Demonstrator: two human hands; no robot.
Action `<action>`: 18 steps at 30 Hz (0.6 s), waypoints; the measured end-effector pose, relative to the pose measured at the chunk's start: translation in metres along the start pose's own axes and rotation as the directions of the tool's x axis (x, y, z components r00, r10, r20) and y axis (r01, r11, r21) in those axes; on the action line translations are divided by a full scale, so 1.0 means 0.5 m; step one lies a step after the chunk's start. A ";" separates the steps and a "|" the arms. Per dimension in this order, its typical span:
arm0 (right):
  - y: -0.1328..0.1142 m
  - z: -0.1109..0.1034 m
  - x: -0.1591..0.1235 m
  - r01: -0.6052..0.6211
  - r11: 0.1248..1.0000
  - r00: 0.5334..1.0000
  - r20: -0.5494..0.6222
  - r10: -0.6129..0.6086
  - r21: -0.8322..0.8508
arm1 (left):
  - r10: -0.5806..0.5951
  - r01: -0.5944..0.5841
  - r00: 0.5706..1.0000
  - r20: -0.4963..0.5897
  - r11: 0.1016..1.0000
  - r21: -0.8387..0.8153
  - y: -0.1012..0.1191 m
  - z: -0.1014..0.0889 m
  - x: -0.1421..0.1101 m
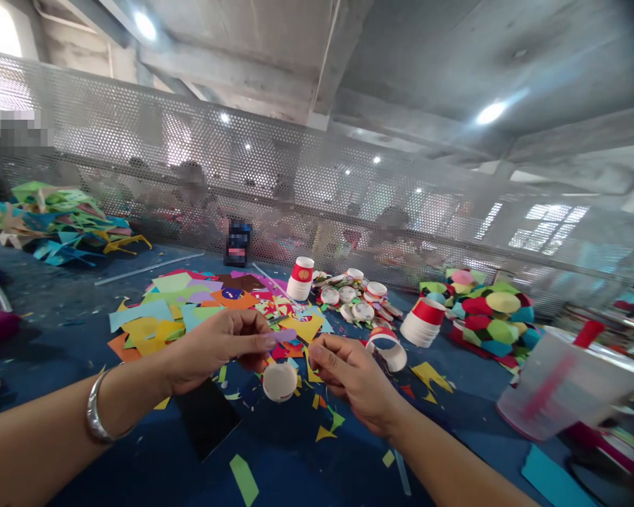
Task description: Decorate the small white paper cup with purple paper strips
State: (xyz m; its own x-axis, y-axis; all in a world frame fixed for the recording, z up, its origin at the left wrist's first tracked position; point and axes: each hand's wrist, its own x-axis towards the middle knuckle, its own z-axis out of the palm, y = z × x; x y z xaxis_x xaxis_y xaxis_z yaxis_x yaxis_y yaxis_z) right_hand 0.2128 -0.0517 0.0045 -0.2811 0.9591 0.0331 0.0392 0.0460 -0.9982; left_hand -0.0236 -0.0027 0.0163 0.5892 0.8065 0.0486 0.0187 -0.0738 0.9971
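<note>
My left hand (219, 346) and my right hand (349, 377) meet above the blue table (58, 352). Between their fingertips they pinch a small purple paper piece (285, 336). Just below them lies a cut white paper cup bottom (280, 381). A silver bangle (96, 408) sits on my left wrist. Behind the hands a spread of coloured paper sheets (190, 303) covers the table. A curled red-and-white cup strip (387, 346) lies right of my right hand.
Upright red-and-white paper cup (301, 277), several cut cups (356, 296) and a tipped stack (423, 322) stand beyond. A pile of coloured discs (486, 317) is at right, a clear plastic container (565, 384) nearer. A black phone (207, 417) lies below my left hand. A perforated metal screen (296, 176) backs the table.
</note>
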 end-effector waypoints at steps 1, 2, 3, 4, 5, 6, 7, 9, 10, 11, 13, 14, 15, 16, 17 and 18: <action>0.001 -0.001 0.001 0.000 1.000 1.000 -0.006 0.000 -0.005 | 0.004 -0.005 1.000 -0.011 1.000 -0.008 0.001 -0.001 0.000; 0.001 -0.002 0.003 0.002 1.000 1.000 -0.014 -0.002 -0.013 | 0.010 -0.010 1.000 -0.016 1.000 -0.007 0.001 -0.002 -0.001; 0.002 -0.002 0.004 0.005 1.000 1.000 -0.025 -0.005 -0.022 | 0.016 -0.016 1.000 -0.018 1.000 0.003 0.002 -0.002 -0.001; 0.004 -0.003 0.006 0.010 0.999 0.999 -0.038 -0.011 -0.033 | 0.025 -0.025 1.000 -0.018 1.000 0.016 0.001 -0.002 -0.001; 0.005 -0.003 0.007 0.015 0.999 0.998 -0.053 -0.018 -0.042 | 0.033 -0.032 0.999 -0.016 0.999 0.031 0.001 0.000 -0.002; 0.005 -0.002 0.007 0.021 0.999 0.997 -0.067 -0.024 -0.045 | 0.038 -0.038 0.999 -0.015 0.998 0.045 0.000 0.002 -0.001; 0.006 -0.002 0.008 0.026 0.999 0.997 -0.078 -0.029 -0.038 | 0.040 -0.040 0.999 -0.012 0.997 0.060 -0.002 0.005 -0.001; 0.006 0.001 0.009 0.032 0.999 0.996 -0.082 -0.032 0.004 | 0.049 -0.047 0.999 -0.013 0.992 0.118 -0.008 0.013 0.002; 0.006 0.003 0.009 0.029 0.999 0.997 -0.079 -0.027 0.030 | 0.066 -0.061 0.998 -0.020 0.984 0.169 -0.011 0.017 0.003; 0.005 0.006 0.009 0.022 0.998 0.997 -0.072 -0.018 0.054 | 0.099 -0.088 0.995 -0.034 0.967 0.237 -0.015 0.022 0.004; 0.004 0.010 0.008 0.003 0.995 0.999 -0.055 0.002 0.097 | 0.231 -0.191 0.972 -0.051 0.894 0.406 -0.023 0.033 0.006; 0.003 0.012 0.008 -0.003 0.993 0.999 -0.045 0.008 0.116 | 0.320 -0.261 0.946 -0.044 0.838 0.480 -0.026 0.037 0.005; 0.002 0.014 0.007 -0.007 0.991 0.999 -0.038 0.012 0.132 | 0.403 -0.328 0.915 -0.025 0.778 0.535 -0.028 0.042 0.005; 0.002 0.016 0.006 -0.009 0.990 0.999 -0.034 0.014 0.141 | 0.473 -0.386 0.881 -0.004 0.724 0.572 -0.030 0.045 0.004; 0.001 0.017 0.005 -0.013 0.990 0.999 -0.032 0.017 0.144 | 0.519 -0.428 0.855 0.020 0.683 0.592 -0.032 0.048 0.002; 0.001 0.018 0.004 -0.013 0.990 0.999 -0.033 0.018 0.140 | 0.542 -0.453 0.839 0.041 0.657 0.603 -0.033 0.050 0.001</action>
State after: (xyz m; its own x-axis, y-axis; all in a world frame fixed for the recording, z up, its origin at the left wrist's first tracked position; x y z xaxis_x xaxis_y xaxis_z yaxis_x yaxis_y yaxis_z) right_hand 0.2036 -0.0522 0.0037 -0.2482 0.9686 0.0170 -0.0919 -0.0060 -0.9958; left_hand -0.0036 -0.0157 -0.0017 0.5377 0.6131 0.5788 0.2321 -0.7676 0.5974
